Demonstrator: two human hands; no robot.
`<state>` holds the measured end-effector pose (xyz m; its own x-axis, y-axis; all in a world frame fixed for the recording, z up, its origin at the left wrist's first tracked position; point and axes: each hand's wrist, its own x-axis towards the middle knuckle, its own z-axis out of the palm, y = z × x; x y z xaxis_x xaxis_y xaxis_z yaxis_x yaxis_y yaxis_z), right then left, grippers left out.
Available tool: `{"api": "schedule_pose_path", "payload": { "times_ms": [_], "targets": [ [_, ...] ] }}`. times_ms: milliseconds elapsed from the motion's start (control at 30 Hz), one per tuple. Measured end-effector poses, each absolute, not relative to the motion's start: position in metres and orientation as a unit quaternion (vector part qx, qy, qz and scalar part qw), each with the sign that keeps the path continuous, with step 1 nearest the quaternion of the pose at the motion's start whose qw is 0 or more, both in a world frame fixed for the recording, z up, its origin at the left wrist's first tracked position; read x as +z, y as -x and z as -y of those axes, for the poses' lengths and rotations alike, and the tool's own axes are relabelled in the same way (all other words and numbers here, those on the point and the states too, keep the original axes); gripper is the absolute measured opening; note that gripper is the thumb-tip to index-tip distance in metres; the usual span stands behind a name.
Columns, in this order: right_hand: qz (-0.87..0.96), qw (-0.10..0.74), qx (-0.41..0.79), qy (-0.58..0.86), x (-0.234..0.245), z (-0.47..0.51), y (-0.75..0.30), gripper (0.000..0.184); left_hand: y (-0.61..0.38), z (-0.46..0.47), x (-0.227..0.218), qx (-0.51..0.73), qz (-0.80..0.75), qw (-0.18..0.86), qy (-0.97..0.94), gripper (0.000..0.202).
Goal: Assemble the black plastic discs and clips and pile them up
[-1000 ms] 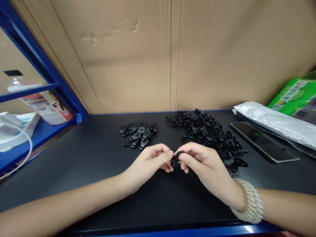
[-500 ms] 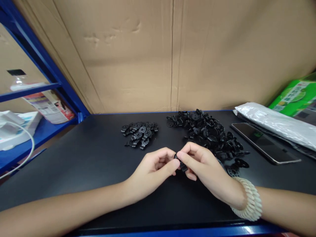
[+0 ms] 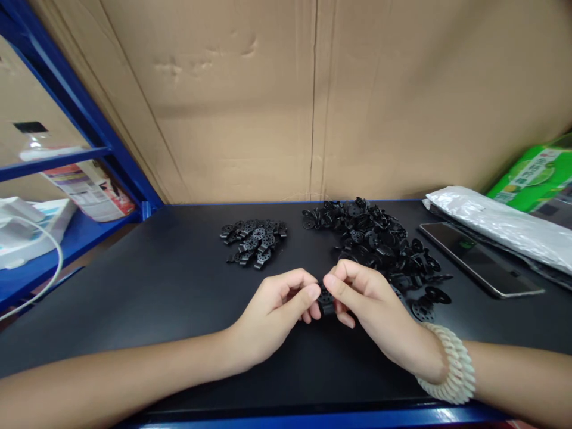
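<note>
Between my fingertips, over the near part of the black table (image 3: 192, 351), is a small black perforated plastic clip (image 3: 326, 296). My left hand (image 3: 279, 313) pinches its left side with thumb and fingers. From the other side my right hand (image 3: 369, 301), with a pale coiled band (image 3: 451, 363) on its wrist, grips it too. Part of the clip is hidden by my fingers. Beyond my left hand lies a small pile of similar black clips (image 3: 257, 238). A larger, looser heap of black disc-shaped parts (image 3: 370, 229) spreads behind and beside my right hand.
To the right lie a smartphone (image 3: 478, 256) and a silvery plastic bag (image 3: 500, 220), with a green package (image 3: 531, 176) behind. A blue rack (image 3: 84, 235) at the left holds a labelled bottle (image 3: 89, 187) and a white device (image 3: 40, 232) with a cable. Cardboard (image 3: 236, 131) stands along the back.
The clip has turned between my fingers, so its holed round face now shows. My hands have shifted only slightly; both piles look the same.
</note>
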<state>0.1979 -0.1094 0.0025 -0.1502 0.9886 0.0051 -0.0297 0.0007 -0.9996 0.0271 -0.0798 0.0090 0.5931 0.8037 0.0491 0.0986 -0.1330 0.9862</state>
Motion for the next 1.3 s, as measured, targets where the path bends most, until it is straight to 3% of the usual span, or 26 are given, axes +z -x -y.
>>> {"api": "schedule_pose_path", "payload": {
  "times_ms": [300, 500, 633, 800, 967, 1200, 1300],
  "targets": [
    [0.519, 0.471, 0.578, 0.418, 0.001, 0.108, -0.197, 0.035, -0.028, 0.078, 0.015, 0.314, -0.329, 0.544, -0.706, 0.025],
    [0.49, 0.468, 0.615, 0.404, 0.001, 0.111, -0.199, 0.033, 0.007, 0.031, 0.051, 0.343, -0.358, 0.248, -0.832, 0.027],
    [0.484, 0.453, 0.629, 0.406, -0.001, 0.111, -0.2, 0.032, 0.045, -0.02, 0.062, 0.303, -0.389, 0.198, -0.847, 0.023],
    [0.492, 0.441, 0.631, 0.406, -0.001, 0.111, -0.2, 0.032, 0.076, -0.058, 0.04, 0.288, -0.414, 0.178, -0.845, 0.016],
    [0.486, 0.442, 0.636, 0.405, 0.0, 0.113, -0.2, 0.033, 0.089, -0.068, 0.021, 0.311, -0.445, 0.156, -0.825, 0.033],
    [0.502, 0.442, 0.624, 0.405, 0.001, 0.112, -0.198, 0.032, 0.074, -0.046, 0.011, 0.229, -0.353, 0.181, -0.889, 0.089],
    [0.511, 0.447, 0.616, 0.398, 0.003, 0.111, -0.197, 0.031, 0.063, -0.037, 0.012, 0.205, -0.331, 0.161, -0.907, 0.1]
  ]
}}
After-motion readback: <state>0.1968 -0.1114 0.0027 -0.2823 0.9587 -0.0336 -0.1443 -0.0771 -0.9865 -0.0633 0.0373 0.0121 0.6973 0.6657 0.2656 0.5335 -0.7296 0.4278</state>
